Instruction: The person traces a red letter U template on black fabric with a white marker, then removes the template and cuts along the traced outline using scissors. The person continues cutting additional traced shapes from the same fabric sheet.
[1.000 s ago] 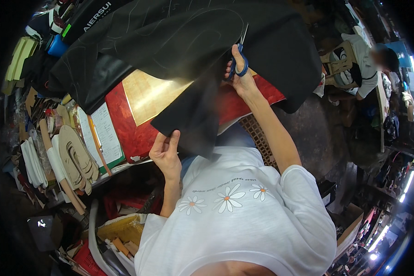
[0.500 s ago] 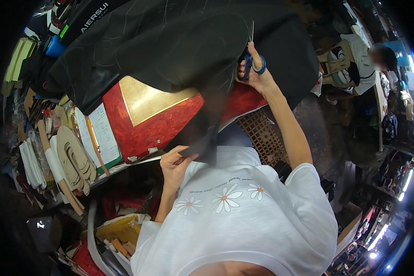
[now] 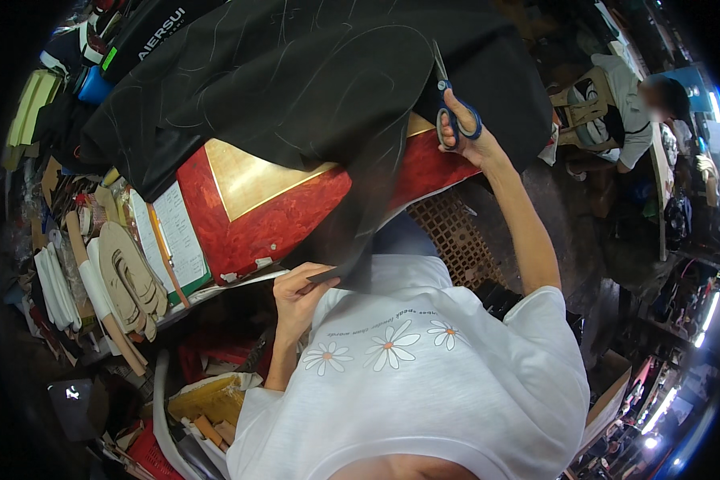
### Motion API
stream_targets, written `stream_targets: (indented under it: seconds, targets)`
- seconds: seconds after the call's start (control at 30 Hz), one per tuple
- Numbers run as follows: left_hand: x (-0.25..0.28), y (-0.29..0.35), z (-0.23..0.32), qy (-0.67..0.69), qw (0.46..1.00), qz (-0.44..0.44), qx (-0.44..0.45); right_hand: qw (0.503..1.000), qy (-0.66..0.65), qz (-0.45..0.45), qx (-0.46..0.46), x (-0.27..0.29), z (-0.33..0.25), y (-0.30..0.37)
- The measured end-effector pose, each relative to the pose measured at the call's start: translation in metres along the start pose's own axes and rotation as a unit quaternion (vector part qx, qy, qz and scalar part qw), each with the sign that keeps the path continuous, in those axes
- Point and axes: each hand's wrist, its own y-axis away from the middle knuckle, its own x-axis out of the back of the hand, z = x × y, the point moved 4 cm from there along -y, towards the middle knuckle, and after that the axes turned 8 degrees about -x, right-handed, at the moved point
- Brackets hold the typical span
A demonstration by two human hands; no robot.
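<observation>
From where I stand, bold white capitals run along the black bag-like item (image 3: 164, 40) at the far left, with a smaller line beneath them. A curved line of small dark print crosses the white T-shirt (image 3: 416, 396), beside its daisies. The white sheet (image 3: 180, 234) carries rows of writing too small to make out, and faint chalked characters show near the black cloth's (image 3: 296, 88) far edge.
</observation>
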Motion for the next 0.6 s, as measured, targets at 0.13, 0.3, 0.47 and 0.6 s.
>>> stream_targets:
  seconds: [0.13, 0.3, 0.47, 0.6]
  targets:
    - [0.001, 0.003, 0.001, -0.002, 1.0, -0.031, -0.004, 0.999, 0.045, -0.01, -0.01, 0.02, -0.002, 0.007]
    - [-0.01, 0.009, -0.012, 0.032, 0.988, -0.137, 0.061, 0.996, 0.074, -0.029, -0.042, 0.042, -0.007, 0.006]
    - [-0.017, 0.018, -0.033, 0.091, 0.955, -0.2, 0.201, 0.989, 0.126, -0.042, -0.067, 0.053, -0.014, -0.006]
    - [-0.014, 0.025, -0.043, 0.197, 0.944, -0.128, 0.231, 0.987, 0.108, -0.093, -0.076, 0.053, -0.015, -0.007]
